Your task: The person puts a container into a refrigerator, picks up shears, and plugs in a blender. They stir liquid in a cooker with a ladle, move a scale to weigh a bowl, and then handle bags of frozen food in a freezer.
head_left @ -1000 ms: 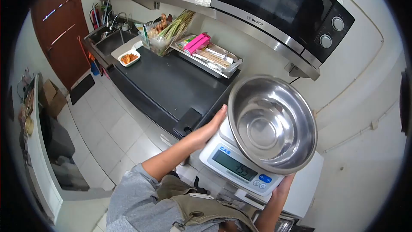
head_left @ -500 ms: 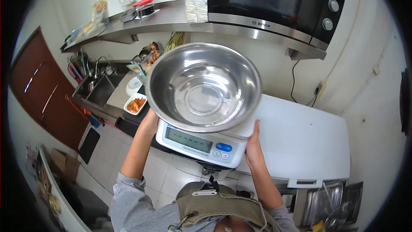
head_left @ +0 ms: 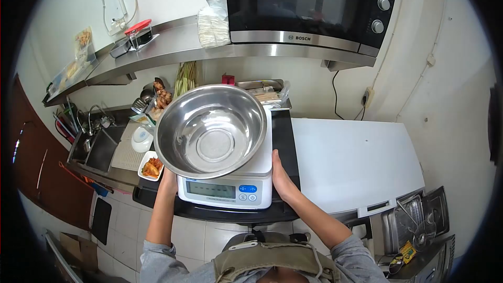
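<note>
A white digital kitchen scale (head_left: 262, 199) is between my two hands at the black counter top. Its grey display shows a row of dashes, with blue and white buttons beside it. On its platform rests a large stainless steel bowl (head_left: 215, 145), empty inside and shifted to the left. My left hand (head_left: 168, 182) grips the scale's left side, fingers partly hidden beneath the bowl and scale. Against the right side is my right hand (head_left: 283, 179), thumb pointing up along the edge and the other fingers hidden. Whether the scale's feet touch the counter cannot be seen.
Left of the bowl sit a white dish of orange-red food (head_left: 151, 168) and an upturned white bowl (head_left: 141, 140). A sink (head_left: 102, 149) lies farther left. Behind stands a metal tray (head_left: 262, 86). A microwave (head_left: 309, 8) occupies the shelf above; a white lid-like surface (head_left: 356, 162) is at right.
The scale and bowl have moved away from me and lower, over the black counter, with both hands still on the scale. The camera view has shifted too, showing the tray behind the bowl.
</note>
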Action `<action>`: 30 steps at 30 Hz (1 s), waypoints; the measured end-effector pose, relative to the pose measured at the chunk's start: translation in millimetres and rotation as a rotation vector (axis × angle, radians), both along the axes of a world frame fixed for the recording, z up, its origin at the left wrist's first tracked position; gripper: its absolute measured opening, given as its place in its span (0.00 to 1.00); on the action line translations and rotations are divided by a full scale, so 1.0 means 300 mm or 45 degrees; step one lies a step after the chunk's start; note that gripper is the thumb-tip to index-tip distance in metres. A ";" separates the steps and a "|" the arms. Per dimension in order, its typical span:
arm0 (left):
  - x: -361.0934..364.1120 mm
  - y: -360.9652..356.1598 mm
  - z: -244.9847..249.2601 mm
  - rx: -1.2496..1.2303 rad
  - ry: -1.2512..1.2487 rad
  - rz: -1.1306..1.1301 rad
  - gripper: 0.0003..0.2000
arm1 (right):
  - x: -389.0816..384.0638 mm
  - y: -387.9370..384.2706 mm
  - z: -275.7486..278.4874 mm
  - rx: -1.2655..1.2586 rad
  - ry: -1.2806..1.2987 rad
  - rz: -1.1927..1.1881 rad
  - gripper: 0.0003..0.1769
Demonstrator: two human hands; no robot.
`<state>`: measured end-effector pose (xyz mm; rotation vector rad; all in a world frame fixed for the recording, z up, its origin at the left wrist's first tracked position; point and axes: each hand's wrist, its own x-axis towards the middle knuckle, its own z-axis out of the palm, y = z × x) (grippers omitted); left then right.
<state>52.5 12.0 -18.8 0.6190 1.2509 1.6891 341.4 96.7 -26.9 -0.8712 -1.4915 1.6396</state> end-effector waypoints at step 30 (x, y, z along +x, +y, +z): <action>0.457 -0.217 0.030 0.517 0.275 1.249 0.16 | 1.497 -0.150 -0.785 0.066 -2.276 -0.285 0.26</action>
